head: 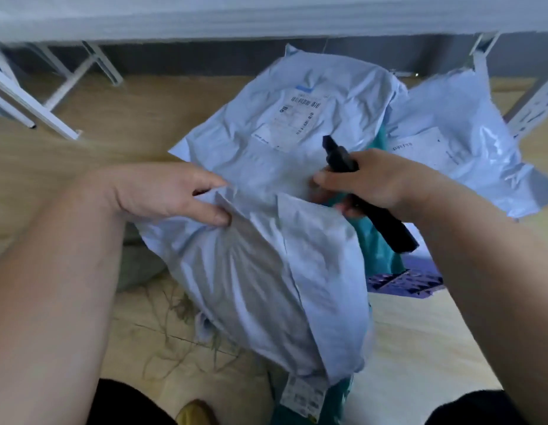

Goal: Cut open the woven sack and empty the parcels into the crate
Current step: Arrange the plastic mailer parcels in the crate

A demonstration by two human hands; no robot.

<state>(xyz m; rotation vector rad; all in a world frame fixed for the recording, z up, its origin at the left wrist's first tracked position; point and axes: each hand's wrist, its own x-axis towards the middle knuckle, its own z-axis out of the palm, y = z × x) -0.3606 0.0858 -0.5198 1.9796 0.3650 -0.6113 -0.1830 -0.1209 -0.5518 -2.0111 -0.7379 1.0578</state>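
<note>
Head view, our stock: left hand [162, 191] at nine o'clock pinches near parcel [266, 271], centre; right hand [377, 182] at three o'clock grips black cutter [380, 216]; labelled parcel [285, 124] at twelve.

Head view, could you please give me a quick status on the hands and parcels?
Left hand pinches near parcel. Right hand grips black cutter. Teal sack under parcels. No crate in view.

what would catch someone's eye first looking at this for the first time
The two hands in the middle: the left hand pinches a fold of the big pale blue parcel nearest the camera, and the right hand grips a black cutter. Behind lies a labelled parcel, with teal sack fabric showing between them.
</note>
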